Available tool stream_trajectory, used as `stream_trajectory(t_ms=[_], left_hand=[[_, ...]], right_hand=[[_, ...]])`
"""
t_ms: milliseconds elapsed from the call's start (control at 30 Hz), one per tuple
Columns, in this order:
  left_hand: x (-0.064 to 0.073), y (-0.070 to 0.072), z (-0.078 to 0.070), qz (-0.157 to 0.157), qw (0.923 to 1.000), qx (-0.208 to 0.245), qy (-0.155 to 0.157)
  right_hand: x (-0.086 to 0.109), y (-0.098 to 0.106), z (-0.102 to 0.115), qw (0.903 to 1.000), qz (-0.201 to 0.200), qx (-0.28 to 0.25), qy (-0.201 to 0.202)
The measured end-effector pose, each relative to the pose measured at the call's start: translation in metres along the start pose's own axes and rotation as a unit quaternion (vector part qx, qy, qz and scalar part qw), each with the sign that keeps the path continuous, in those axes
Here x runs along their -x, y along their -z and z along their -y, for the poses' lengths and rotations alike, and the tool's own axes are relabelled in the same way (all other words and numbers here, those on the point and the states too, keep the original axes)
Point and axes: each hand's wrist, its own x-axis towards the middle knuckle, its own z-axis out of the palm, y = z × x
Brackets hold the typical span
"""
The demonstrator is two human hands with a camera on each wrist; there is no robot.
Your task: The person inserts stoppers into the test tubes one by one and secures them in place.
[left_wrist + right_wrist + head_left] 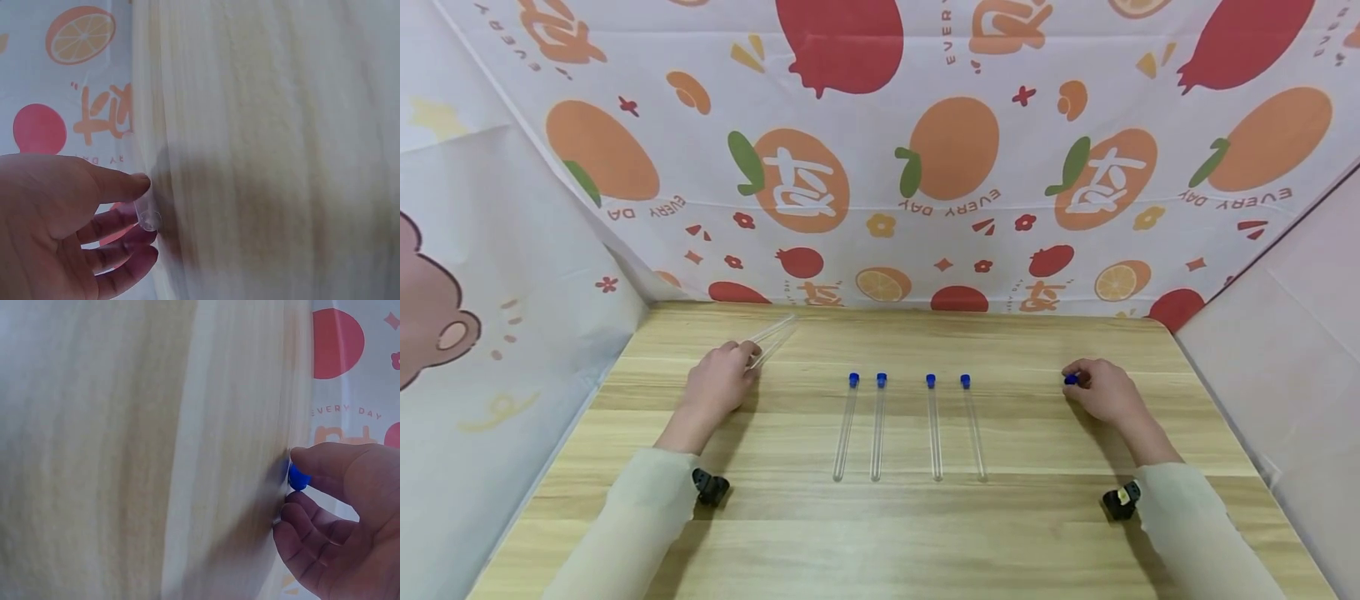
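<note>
Set around the middle of the worktop (pixel 902 533), the left hand (pixel 718 379) is at about ten o'clock, its grip clamped on a clear tube (pixel 149 215) near one end, with the rest pointing toward two o'clock. A second pale line beside it may be another tube or a shadow; I cannot tell. It should be light, stiff and slick, and brittle if glass, so a gentle pinch on the barrel suits it better than a squeeze.

Next come the first capped tube (pixel 845 433), second capped tube (pixel 878 433), third capped tube (pixel 935 433) and fourth capped tube (pixel 974 433), lying apart, blue caps at twelve o'clock, rounded ends at six. Being smooth and round, they could roll; the barrel just below the cap looks the surest hold.

At between two and three o'clock, the right hand (pixel 1101 387) has its grip pinched on a small blue cap (pixel 300 477). That will likely weigh almost nothing and give a little, best held by its sides with the fingertips.
</note>
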Motion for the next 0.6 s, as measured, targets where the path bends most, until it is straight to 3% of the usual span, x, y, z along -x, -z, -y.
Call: stream_trajectory(t_ms=[200,367,600], left_hand=[[-0.001,0.002,-0.002,0.004,1.0,0.0,0.001],[-0.002,0.002,-0.005,0.026,0.9996,0.011,-0.003],[0.0,0.004,-0.016,0.048,0.9966,0.066,-0.007]], right_hand=[[0.0,-0.002,0.001,1.0,0.006,0.002,0.0],[0.003,-0.004,0.002,0.9999,-0.007,-0.008,-0.001],[0.004,-0.006,0.016,0.9982,-0.04,-0.043,-0.014]])
